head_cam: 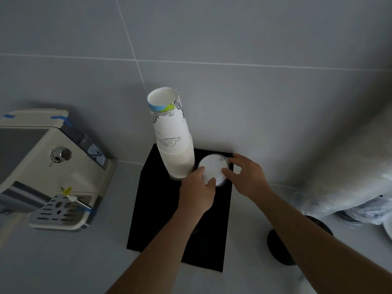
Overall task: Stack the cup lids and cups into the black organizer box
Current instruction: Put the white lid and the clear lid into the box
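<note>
Both bare forearms reach forward; the left hand (197, 187) and right hand (247, 177) sit close together, fingers curled inward.

Hands (222, 183) cover the white lid's (213, 166) near edge; black disc (277, 247) half behind right forearm; plastic-wrapped bundle (350, 177) blurred, cropped right.

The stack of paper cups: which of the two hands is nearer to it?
Left. The left hand is right beside the stack of paper cups; the right hand is farther, across the white lid.
</note>
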Demonstrator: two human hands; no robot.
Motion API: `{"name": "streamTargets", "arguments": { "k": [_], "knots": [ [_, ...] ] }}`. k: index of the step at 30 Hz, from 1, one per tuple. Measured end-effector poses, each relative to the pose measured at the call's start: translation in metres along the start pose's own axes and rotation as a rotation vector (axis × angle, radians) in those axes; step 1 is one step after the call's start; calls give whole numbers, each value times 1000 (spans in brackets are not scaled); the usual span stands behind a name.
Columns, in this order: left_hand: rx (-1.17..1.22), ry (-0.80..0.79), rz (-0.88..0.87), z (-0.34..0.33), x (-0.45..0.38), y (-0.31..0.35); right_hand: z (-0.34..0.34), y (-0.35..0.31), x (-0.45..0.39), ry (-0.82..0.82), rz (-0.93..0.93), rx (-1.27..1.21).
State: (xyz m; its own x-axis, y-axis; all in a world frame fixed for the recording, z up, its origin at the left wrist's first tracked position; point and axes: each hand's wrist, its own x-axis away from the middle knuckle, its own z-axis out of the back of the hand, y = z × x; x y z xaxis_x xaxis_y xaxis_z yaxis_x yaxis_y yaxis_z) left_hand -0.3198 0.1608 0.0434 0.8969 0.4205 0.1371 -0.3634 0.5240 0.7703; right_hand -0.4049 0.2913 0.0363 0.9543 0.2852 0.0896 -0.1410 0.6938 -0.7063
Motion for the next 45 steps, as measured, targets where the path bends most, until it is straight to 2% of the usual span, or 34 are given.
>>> {"name": "streamTargets", "arguments": {
  "k": [5,9,18,22,27,29,36,42,45],
  "knots": [
    [-265,-32,-150,-1,4,0,-8,2,6,9,131,95],
    [-328,-56,-234,-5,4,-7,-13,1,13,71,206,69],
    [-411,-100,-279,-1,-5,-9,-19,5,19,92,180,81],
    [-386,-123,-289,0,-4,-15,-16,0,20,48,137,104],
    [-268,-137,-265,9,2,-11,-5,-10,24,-57,55,113],
    [-224,-123,-219,15,6,-10,0,-12,30,-50,6,59],
    [197,-93,7,49,42,-7,28,-8,78,55,-248,-507],
    [584,-159,179,64,90,-5,65,2,135,48,-268,-877],
    [671,-201,212,62,119,-3,85,12,170,70,-246,-959]
  ]
}}
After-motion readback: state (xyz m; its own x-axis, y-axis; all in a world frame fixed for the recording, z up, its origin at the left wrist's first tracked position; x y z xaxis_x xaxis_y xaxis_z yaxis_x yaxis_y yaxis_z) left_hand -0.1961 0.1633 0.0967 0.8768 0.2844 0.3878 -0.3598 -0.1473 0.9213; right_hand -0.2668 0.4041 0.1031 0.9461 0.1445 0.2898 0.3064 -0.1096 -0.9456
